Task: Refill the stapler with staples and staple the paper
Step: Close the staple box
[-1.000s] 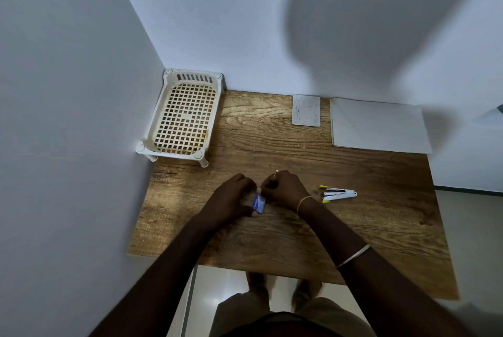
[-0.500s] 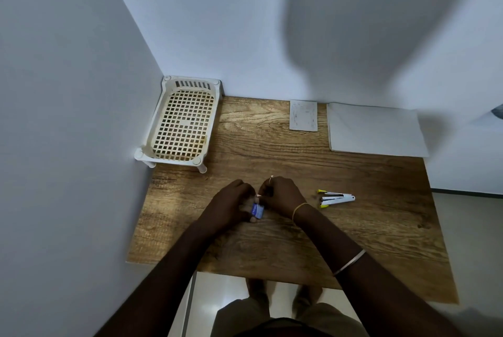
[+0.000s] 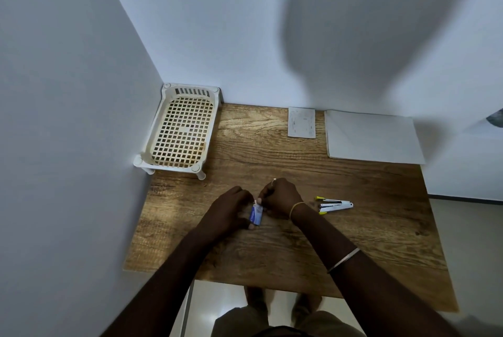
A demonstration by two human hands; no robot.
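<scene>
Bench of wood grain filled the corner between two pale walls, and both forearms reached in over its near edge, meeting near the middle. At its far right lay the paper, a white stack flat against the back wall, with a small grey card just beside it on the left. A cream lattice tray on short legs stood in the far left corner, touching the side wall.

Left hand rested knuckles-up on the wood, fingers curled in, pinching the lower part of a small blue staple box between thumb and fingers. Right hand sat close against it, also curled, its fingertips closed on the upper end of the same box, where a pale flap showed; whether the box was open could not be told. A ring showed on one right finger, a thin yellow band at the right wrist and a metal bangle farther up that forearm.

Just to the right of the right wrist, apart from both hands, the white stapler with yellow tips lay on its side with its arms splayed apart.
</scene>
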